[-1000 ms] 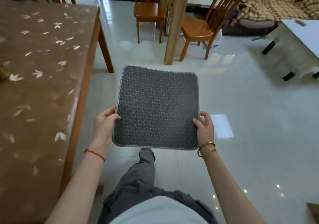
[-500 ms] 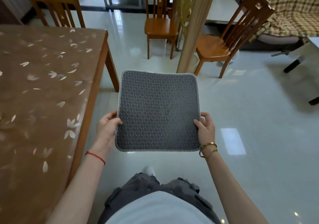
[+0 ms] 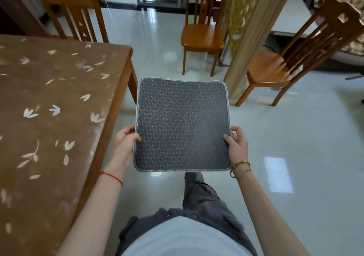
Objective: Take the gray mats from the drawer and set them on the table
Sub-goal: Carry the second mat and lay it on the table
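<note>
Dining room, glossy pale tile floor [image 3: 295, 137]. A brown counter [image 3: 49, 117] with a leaf-print cover runs down the left side. Three wooden chairs: one [image 3: 74, 13] at the counter's far end, one [image 3: 202, 36] straight ahead, one [image 3: 275, 66] to the right, just beside a beige pillar [image 3: 248, 29] with a gold lattice panel.

Gray mat [image 3: 182, 125]: square, rounded corners, light stitched edging, diamond pattern. It is held roughly flat in the air over the floor, in front of the torso, right of the counter and apart from it. Could be more than one mat stacked; can't tell from this angle.

Left grip [image 3: 124, 147]: pinching the mat's left edge toward the near corner, thumb on top, fingers under. Right grip [image 3: 237, 147]: same on the right edge, thumb on top, fingers curled under.

Red string [image 3: 111, 176] on the left wrist, gold bangles [image 3: 240, 167] on the right. One gray-trousered leg [image 3: 201, 196] is forward below the mat.
</note>
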The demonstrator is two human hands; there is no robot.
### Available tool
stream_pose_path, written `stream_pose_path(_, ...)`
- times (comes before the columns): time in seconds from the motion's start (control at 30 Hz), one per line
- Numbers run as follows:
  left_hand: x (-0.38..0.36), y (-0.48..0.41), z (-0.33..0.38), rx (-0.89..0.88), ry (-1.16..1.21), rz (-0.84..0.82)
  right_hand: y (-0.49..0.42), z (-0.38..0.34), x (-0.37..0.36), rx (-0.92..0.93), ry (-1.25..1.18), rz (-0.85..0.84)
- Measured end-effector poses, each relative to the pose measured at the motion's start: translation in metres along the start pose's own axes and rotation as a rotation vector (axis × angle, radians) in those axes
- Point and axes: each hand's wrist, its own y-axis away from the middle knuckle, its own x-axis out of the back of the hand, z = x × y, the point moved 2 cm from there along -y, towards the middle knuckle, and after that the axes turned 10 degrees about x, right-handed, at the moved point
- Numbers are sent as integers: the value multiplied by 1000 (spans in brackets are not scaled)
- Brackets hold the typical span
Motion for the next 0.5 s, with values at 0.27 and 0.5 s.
stream_pose_path(0.27,-78,-96,108,2,59,68,-194,-46,-39,61,20,-125)
stream_pose_path(0.5,-113,-170,186,21,156,145,-335,-80,-95,79,6,-220)
